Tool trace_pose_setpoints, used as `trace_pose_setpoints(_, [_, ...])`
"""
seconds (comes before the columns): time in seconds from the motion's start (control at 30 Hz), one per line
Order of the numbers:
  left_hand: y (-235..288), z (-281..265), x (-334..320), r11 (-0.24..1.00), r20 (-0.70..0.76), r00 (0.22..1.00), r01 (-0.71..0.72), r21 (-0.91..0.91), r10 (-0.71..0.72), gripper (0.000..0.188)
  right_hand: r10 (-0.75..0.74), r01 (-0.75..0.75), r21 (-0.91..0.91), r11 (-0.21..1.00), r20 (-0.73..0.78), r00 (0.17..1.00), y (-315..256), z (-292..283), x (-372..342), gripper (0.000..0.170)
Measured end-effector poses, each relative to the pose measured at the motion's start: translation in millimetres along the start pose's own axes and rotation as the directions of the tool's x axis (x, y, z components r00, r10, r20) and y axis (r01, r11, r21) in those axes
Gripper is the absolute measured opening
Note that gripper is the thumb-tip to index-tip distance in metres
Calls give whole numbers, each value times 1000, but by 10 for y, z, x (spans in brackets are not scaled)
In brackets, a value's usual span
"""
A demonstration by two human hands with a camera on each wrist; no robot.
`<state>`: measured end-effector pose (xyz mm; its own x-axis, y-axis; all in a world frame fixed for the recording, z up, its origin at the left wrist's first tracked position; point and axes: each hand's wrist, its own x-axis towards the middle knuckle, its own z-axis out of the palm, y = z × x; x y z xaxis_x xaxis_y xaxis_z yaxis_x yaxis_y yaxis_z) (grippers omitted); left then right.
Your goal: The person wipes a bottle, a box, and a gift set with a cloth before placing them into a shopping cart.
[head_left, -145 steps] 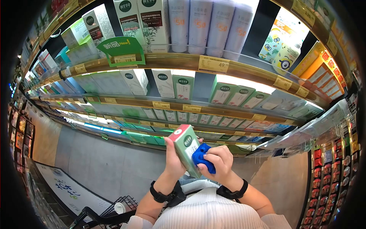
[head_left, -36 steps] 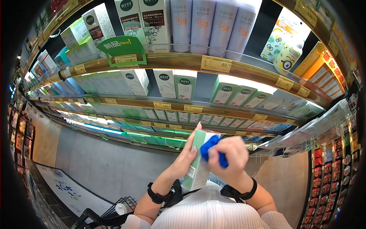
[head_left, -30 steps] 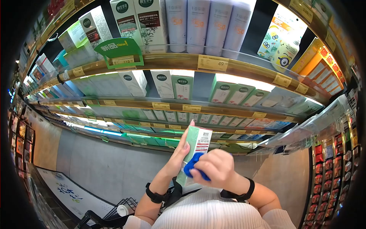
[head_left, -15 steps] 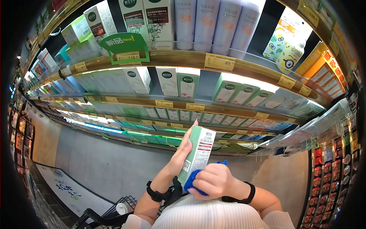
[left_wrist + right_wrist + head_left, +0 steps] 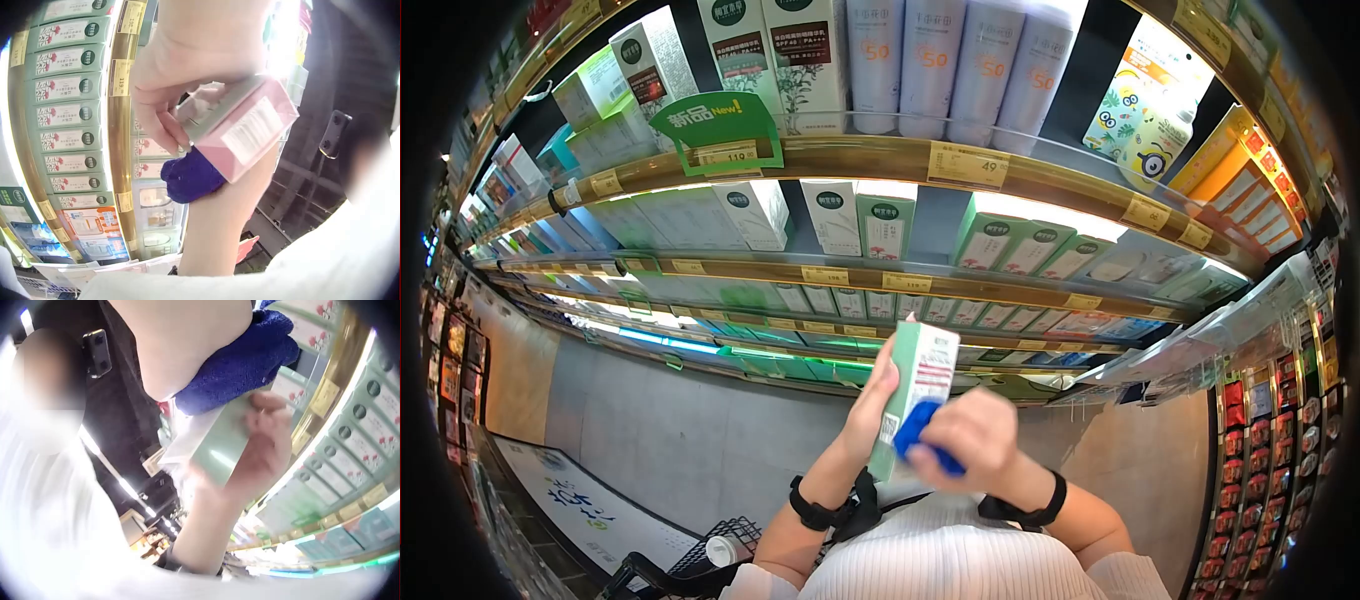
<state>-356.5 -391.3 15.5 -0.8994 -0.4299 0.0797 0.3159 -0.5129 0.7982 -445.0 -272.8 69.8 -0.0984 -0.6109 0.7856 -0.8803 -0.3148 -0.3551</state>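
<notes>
In the head view my left hand grips a tall carton by its green side. The carton's white printed back is turned towards me, and it tilts in front of my chest. Bunched in my right hand is a blue cloth, lying against the lower part of that back. My right hand is blurred. The left wrist view shows the carton's pink end with a white label. The cloth's towel-like texture shows in the right wrist view, beside the carton's green side.
Shelves of boxed goods run ahead of me, with price-tagged gold rails. White spray cans stand on the upper shelf. A cart basket holding a white cup is at lower left. Clear panels jut out at right.
Since the oldest frame, the carton has turned from its front to its printed back. Over the last half second the cloth has moved from the carton's bottom corner up its back.
</notes>
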Motion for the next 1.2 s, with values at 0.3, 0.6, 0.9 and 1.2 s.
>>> trace_pose_setpoints(0.3, [8,-12,-38,954,39,954,299,-4,-298,57,35,-44,-116,992,-76,996,120,-68,51,17])
trace_pose_setpoints(0.6, [-10,66,-47,945,49,981,165,283,-186,51,242,-304,-177,936,-304,922,363,-22,74,14])
trace_pose_setpoints(0.9, [-116,-94,-36,759,-47,985,158,632,-166,50,174,-234,-269,934,-229,958,344,-78,128,13])
trace_pose_setpoints(1.2, [-17,54,-41,811,-71,997,65,582,-28,45,289,-353,-186,917,-300,909,331,7,46,12])
